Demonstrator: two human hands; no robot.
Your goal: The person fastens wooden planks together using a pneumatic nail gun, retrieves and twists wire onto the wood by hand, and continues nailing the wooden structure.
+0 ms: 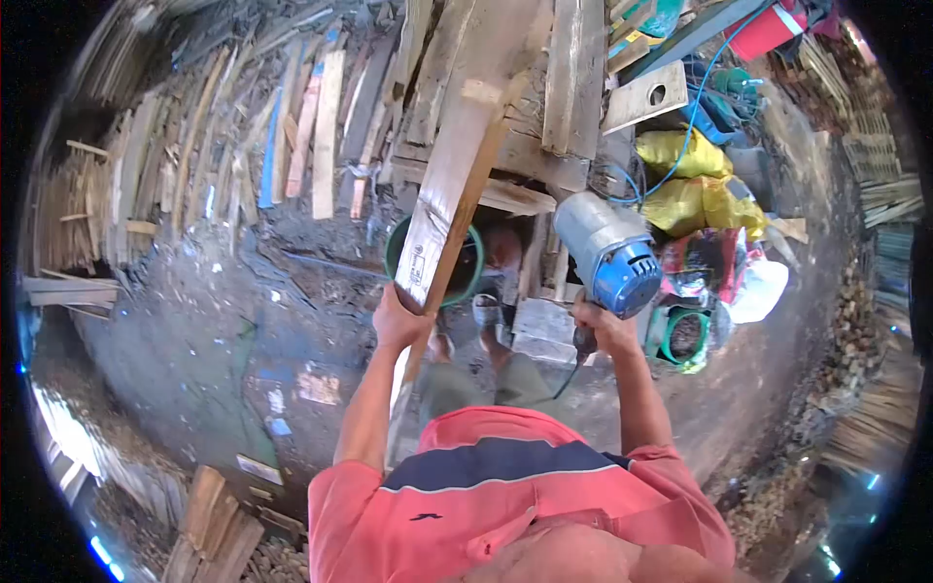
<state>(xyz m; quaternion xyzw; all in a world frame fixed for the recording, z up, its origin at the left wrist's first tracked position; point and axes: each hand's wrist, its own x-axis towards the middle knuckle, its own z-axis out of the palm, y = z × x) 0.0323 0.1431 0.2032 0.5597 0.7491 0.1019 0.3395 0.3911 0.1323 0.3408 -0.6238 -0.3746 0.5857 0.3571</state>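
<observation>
My left hand [400, 319] is closed around the edges of a long wooden plank [442, 204], which slants up and away over a bench of boards. A dark printed stamp [417, 265] marks its face. My right hand [607, 325] grips the handle of a corded power tool [607, 253] with a grey metal housing and a blue motor cover. Its working face is turned away, so I cannot tell its exact kind. The tool is to the right of the plank, apart from it. Under the plank stands a green-rimmed bucket [476, 267], partly hidden.
Many boards [330, 136] lie at the left and back. To the right are yellow sacks [700, 185], a white board with a hole [646, 97], a blue cable [692, 121] and a green container [685, 335]. The tool's cord [569, 381] hangs near my legs.
</observation>
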